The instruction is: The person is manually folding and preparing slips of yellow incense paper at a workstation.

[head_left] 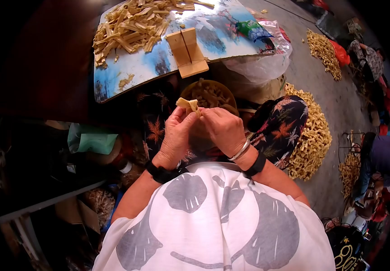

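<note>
Near the middle of the head view, my left hand (177, 135) pinches a pale yellow folded strip (188, 104), which looks like dried bean curd skin. My right hand (224, 128) meets it from the other side, fingers pinched together at the strip's lower end. Just beyond my hands, between the knees, is a round yellow-rimmed bowl (232, 92) holding several brownish-yellow pieces. At the table's near edge stands a small wooden stand (187, 50) with a slot down its upright board. A heap of loose yellow strips (134, 27) lies on the table's far left.
The low table (222, 40) has a painted top, with a green packet (253, 30) on its right. A clear plastic bag (267, 63) hangs beside it. Piles of small yellow pieces (310, 140) cover floor to the right. Another person (380, 153) is at the far right.
</note>
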A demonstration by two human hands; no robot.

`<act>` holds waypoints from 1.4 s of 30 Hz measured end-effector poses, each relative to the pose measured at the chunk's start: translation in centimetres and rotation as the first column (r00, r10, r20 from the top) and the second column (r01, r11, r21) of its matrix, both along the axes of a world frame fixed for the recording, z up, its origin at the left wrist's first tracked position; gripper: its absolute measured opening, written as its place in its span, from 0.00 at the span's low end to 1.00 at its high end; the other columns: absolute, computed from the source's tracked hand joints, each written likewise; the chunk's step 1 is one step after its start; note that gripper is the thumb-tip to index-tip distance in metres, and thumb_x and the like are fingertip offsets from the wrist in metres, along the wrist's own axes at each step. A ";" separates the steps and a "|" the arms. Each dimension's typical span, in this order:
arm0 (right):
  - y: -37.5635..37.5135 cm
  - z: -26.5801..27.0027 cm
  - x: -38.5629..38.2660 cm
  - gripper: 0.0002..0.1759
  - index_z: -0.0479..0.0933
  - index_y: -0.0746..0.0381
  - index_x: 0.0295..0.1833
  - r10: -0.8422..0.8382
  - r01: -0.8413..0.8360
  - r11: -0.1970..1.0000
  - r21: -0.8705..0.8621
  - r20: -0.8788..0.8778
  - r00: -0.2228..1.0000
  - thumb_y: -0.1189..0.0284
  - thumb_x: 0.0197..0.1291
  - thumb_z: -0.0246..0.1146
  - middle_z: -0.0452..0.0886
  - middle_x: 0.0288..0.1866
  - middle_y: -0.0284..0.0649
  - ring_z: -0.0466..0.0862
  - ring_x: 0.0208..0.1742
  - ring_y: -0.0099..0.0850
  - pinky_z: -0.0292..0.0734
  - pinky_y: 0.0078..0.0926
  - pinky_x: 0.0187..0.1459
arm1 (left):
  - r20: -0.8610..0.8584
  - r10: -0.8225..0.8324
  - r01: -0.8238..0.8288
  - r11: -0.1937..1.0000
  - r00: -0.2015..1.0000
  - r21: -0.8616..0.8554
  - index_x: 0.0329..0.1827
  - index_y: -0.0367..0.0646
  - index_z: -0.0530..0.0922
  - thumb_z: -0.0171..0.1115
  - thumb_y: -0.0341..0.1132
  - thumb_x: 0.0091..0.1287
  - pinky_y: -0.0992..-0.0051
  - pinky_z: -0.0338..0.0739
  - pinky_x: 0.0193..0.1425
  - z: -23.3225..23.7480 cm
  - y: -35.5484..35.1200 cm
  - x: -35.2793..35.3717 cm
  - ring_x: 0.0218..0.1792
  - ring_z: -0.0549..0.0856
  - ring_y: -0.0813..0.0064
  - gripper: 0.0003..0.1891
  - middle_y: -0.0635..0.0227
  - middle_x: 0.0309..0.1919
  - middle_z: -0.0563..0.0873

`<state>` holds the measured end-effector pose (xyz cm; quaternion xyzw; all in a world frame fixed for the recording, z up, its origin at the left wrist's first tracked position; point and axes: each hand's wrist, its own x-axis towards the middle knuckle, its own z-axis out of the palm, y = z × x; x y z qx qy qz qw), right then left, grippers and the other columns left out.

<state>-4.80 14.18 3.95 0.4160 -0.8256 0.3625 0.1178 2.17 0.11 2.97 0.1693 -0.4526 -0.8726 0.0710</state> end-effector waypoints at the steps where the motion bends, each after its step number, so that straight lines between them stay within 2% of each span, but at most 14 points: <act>1: 0.2 0.7 -0.2 0.09 0.78 0.59 0.46 -0.002 0.001 1.000 0.024 0.039 0.999 0.69 0.63 0.64 0.82 0.36 0.41 0.84 0.36 0.40 0.79 0.33 0.33 | -0.016 -0.011 0.011 1.000 1.000 -0.008 0.62 0.38 0.74 0.63 0.33 0.71 0.74 0.75 0.63 0.1 0.0 0.0 0.54 0.81 0.77 0.18 0.66 0.53 0.83; 2: 0.3 1.1 -0.4 0.10 0.78 0.60 0.46 -0.005 0.001 0.999 0.048 0.080 0.997 0.68 0.63 0.65 0.82 0.36 0.41 0.84 0.36 0.39 0.79 0.32 0.33 | -0.031 -0.023 0.023 1.000 0.999 -0.015 0.62 0.37 0.73 0.63 0.33 0.72 0.75 0.75 0.62 0.2 -0.1 -0.1 0.54 0.82 0.78 0.18 0.66 0.53 0.82; 6: -0.4 -0.2 -2.9 0.13 0.79 0.65 0.50 0.122 0.022 0.945 -0.325 0.415 0.902 0.68 0.65 0.65 0.81 0.42 0.42 0.84 0.34 0.29 0.79 0.23 0.36 | -0.039 -0.230 0.230 0.973 0.973 -0.006 0.62 0.37 0.73 0.61 0.34 0.73 0.77 0.77 0.56 -0.5 -0.6 -0.1 0.51 0.82 0.78 0.18 0.65 0.52 0.82; 9: 0.2 -1.0 -3.5 0.13 0.79 0.66 0.51 0.400 -0.052 0.906 -0.420 0.810 0.429 0.70 0.66 0.65 0.80 0.43 0.37 0.83 0.34 0.23 0.79 0.21 0.37 | -0.071 -0.214 0.217 0.975 0.974 0.043 0.62 0.37 0.73 0.59 0.33 0.74 0.77 0.77 0.52 -0.4 0.0 -0.4 0.47 0.82 0.78 0.17 0.65 0.49 0.83; 12: -0.2 -1.3 -3.0 0.10 0.81 0.67 0.47 0.353 0.088 0.894 -0.440 0.810 0.467 0.72 0.64 0.67 0.79 0.39 0.34 0.82 0.34 0.21 0.78 0.20 0.37 | -0.075 -0.105 0.119 0.970 0.992 0.214 0.62 0.38 0.72 0.59 0.32 0.73 0.78 0.76 0.50 0.7 0.3 -0.1 0.45 0.82 0.79 0.17 0.66 0.47 0.83; 16: -0.2 -1.0 -2.7 0.08 0.82 0.66 0.42 0.168 0.126 0.918 -0.376 0.657 0.735 0.72 0.62 0.67 0.79 0.36 0.36 0.82 0.36 0.25 0.77 0.22 0.38 | -0.045 -0.095 0.097 0.994 0.994 0.047 0.60 0.36 0.75 0.61 0.30 0.71 0.81 0.76 0.48 0.3 0.1 0.1 0.43 0.82 0.81 0.16 0.68 0.45 0.84; 22: -0.2 -1.4 -2.6 0.08 0.82 0.66 0.40 0.108 0.138 0.933 -0.332 0.623 0.775 0.71 0.62 0.66 0.79 0.35 0.36 0.80 0.36 0.27 0.74 0.23 0.38 | 0.023 -0.125 0.122 0.883 0.992 -0.453 0.53 0.36 0.83 0.63 0.30 0.70 0.86 0.75 0.45 0.0 0.3 0.5 0.40 0.81 0.88 0.12 0.71 0.41 0.87; 25: -0.2 -2.3 -2.4 0.08 0.82 0.64 0.39 0.218 0.186 0.887 -0.421 0.741 0.635 0.69 0.64 0.66 0.79 0.35 0.33 0.78 0.35 0.23 0.74 0.22 0.38 | 0.039 -0.141 0.132 0.756 0.989 -0.641 0.53 0.38 0.83 0.63 0.31 0.71 0.90 0.72 0.36 -1.6 0.2 0.2 0.34 0.79 0.91 0.11 0.75 0.38 0.86; 27: 0.2 -2.0 -2.5 0.09 0.81 0.63 0.41 0.284 0.223 0.888 -0.402 0.861 0.423 0.67 0.65 0.66 0.79 0.37 0.30 0.77 0.35 0.19 0.74 0.20 0.38 | 0.080 -0.154 0.168 0.721 0.985 -0.672 0.50 0.39 0.84 0.63 0.33 0.72 0.90 0.69 0.32 -1.2 0.0 0.2 0.30 0.77 0.92 0.09 0.78 0.34 0.85; 28: 0.4 -1.6 -2.6 0.09 0.81 0.62 0.42 0.312 0.240 0.889 -0.390 0.899 0.307 0.67 0.66 0.66 0.79 0.38 0.29 0.76 0.36 0.18 0.74 0.19 0.38 | 0.091 -0.149 0.173 0.780 0.985 -0.601 0.48 0.40 0.84 0.64 0.34 0.72 0.90 0.67 0.31 -0.6 0.1 0.2 0.28 0.75 0.93 0.09 0.79 0.31 0.83; 30: 0.6 -0.6 -2.6 0.10 0.80 0.61 0.45 0.327 0.131 0.917 -0.376 0.900 0.289 0.66 0.65 0.67 0.79 0.38 0.27 0.76 0.37 0.16 0.75 0.17 0.39 | 0.112 -0.143 0.178 0.877 0.983 -0.447 0.44 0.40 0.84 0.64 0.36 0.72 0.90 0.63 0.27 0.8 0.3 0.4 0.25 0.72 0.93 0.08 0.81 0.27 0.80; 34: 0.4 -0.6 -1.6 0.15 0.78 0.62 0.50 0.482 0.030 0.866 -0.499 0.850 0.213 0.69 0.61 0.71 0.79 0.38 0.26 0.77 0.39 0.15 0.76 0.15 0.41 | 0.110 -0.124 0.158 0.899 0.986 -0.408 0.40 0.42 0.82 0.63 0.37 0.72 0.88 0.58 0.24 0.4 0.2 0.2 0.22 0.66 0.93 0.08 0.83 0.23 0.74; 37: 0.3 -0.8 -1.7 0.16 0.78 0.61 0.50 0.435 0.068 0.882 -0.467 0.859 0.270 0.70 0.59 0.72 0.79 0.37 0.26 0.78 0.39 0.15 0.76 0.15 0.43 | 0.129 -0.166 0.199 0.930 0.978 -0.308 0.40 0.41 0.81 0.62 0.37 0.73 0.87 0.56 0.24 0.8 0.2 0.3 0.21 0.63 0.92 0.08 0.84 0.22 0.71; 42: 0.7 0.0 -3.0 0.12 0.77 0.60 0.45 0.406 0.174 0.882 -0.438 0.893 0.193 0.72 0.59 0.71 0.78 0.33 0.26 0.77 0.35 0.15 0.74 0.15 0.38 | 0.149 -0.298 0.315 0.944 0.943 -0.103 0.40 0.40 0.79 0.59 0.37 0.75 0.86 0.54 0.22 1.2 -0.3 0.0 0.19 0.59 0.91 0.09 0.85 0.20 0.65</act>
